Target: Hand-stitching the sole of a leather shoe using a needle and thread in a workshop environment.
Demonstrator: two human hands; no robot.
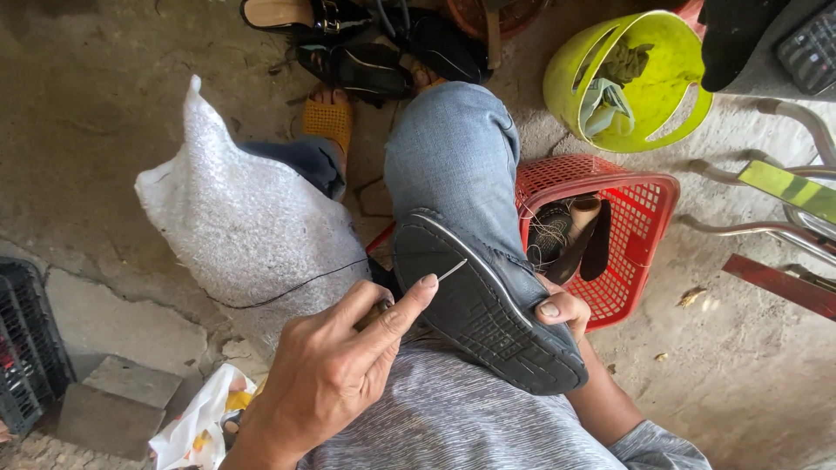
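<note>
Between the fingers of both hands sits a dark shoe [488, 305], sole up, resting on the person's jeans-clad knee [453, 157]. Left hand [326, 374] is at lower centre, fingers curled around the brownish handle of an awl [409, 296]; index finger stretches along it, tip just short of the thin metal needle, which touches the sole edge near the heel end. Grip closed on the tool. Right hand [562, 309] is mostly hidden behind the shoe; only thumb and a bit of finger show, pressed on the shoe's far edge beside the toe half, so it grips the shoe from the side. A black thread [287, 292] runs from just beyond the left fingertips out to the left, across a white bubble-wrap bag [244, 218] lying on the concrete floor [87, 104]. Just past the right thumb is a red plastic basket [640, 209] with dark shoe parts and a tangle of cord inside. Farther beyond it, a yellow-green bucket [653, 78] lies tilted, cloth inside. Past the knee, well away from the fingers: black sandals [366, 52] in a pile, and a foot in an orange slipper [329, 122]. Left of the left wrist, a black crate [26, 348] at the frame edge, and a crumpled white-yellow plastic bag [200, 422] near the forearm. Grey heathered shirt [470, 426] fills the bottom.
</note>
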